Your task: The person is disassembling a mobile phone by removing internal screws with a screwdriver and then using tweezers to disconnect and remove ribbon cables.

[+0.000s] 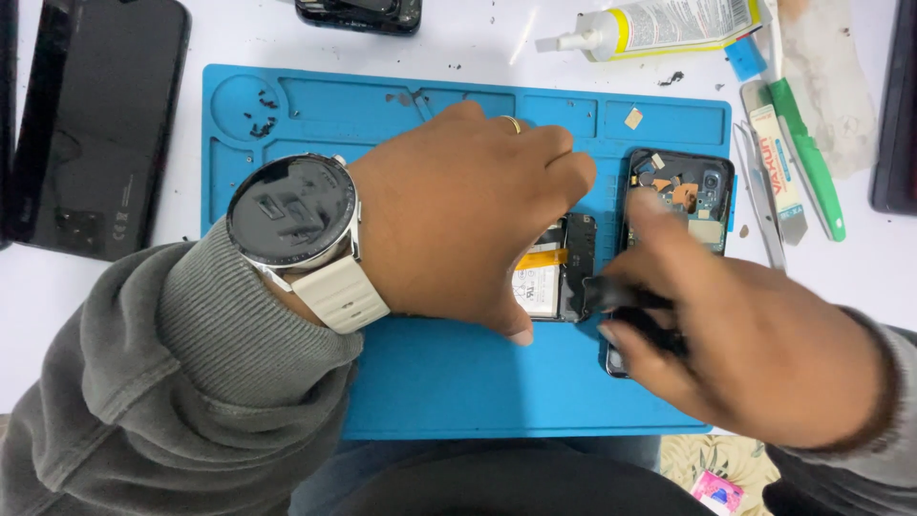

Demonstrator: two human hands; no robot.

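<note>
I press my left hand (458, 220) flat on the opened black smartphone with exposed battery (559, 272) at frame centre, on the blue silicone mat (449, 382). My right hand (755, 344) pinches a small black part (611, 296) beside it. I judge the phone thin, light and fragile; best held by its edges.

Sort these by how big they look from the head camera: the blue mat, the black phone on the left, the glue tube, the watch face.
1. Blue mat
2. Black phone
3. Glue tube and watch face: too alike to rank, since the watch sits nearer the camera.
</note>
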